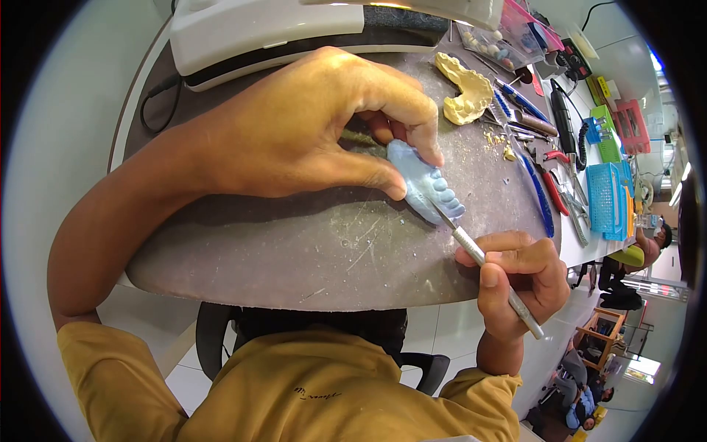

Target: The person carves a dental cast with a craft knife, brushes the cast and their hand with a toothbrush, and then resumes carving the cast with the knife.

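Observation:
A blue dental cast (pixel 417 180) with a row of moulded teeth rests on the grey work surface in front of me. My left hand (pixel 353 125) pinches it from the far side, thumb and fingers pressed against its edges. In my right hand (pixel 519 276) is a slim metal carving knife (pixel 471 247), held like a pen. Its blade tip touches the blue cast near the row of teeth. Up and to the right lies a cream-coloured dental cast (pixel 465 88), apart from both hands.
A white machine (pixel 272 37) stands along the back edge. Pliers (pixel 556 188), a blue-handled brush (pixel 541 195), a black handpiece (pixel 563 121) and loose crumbs lie to the right. Blue baskets (pixel 605 199) stand farther right. Several people are in the background.

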Demonstrator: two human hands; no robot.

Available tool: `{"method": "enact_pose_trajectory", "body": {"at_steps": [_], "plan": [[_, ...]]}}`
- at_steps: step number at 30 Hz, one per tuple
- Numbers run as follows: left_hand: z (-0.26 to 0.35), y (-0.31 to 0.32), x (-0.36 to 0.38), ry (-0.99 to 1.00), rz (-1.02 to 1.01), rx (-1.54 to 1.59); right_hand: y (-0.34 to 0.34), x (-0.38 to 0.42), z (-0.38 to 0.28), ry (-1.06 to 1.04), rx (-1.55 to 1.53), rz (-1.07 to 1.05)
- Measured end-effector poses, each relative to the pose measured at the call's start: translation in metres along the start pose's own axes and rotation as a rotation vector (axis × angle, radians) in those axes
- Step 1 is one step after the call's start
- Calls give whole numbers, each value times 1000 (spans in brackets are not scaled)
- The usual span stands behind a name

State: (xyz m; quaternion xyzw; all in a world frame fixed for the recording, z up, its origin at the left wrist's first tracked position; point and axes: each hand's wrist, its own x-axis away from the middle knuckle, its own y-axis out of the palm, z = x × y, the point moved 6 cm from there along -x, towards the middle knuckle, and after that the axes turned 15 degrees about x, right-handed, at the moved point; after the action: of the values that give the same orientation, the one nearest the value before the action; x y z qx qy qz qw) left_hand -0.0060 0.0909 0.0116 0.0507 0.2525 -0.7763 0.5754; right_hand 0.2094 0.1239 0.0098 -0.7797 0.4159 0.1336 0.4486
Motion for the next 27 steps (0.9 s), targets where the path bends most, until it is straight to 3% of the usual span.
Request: {"method": "enact_pose_trajectory", "body": {"at_steps": [27], "plan": [[0, 1, -1, -16, 3, 10, -2, -7, 2, 182, -34, -99]]}}
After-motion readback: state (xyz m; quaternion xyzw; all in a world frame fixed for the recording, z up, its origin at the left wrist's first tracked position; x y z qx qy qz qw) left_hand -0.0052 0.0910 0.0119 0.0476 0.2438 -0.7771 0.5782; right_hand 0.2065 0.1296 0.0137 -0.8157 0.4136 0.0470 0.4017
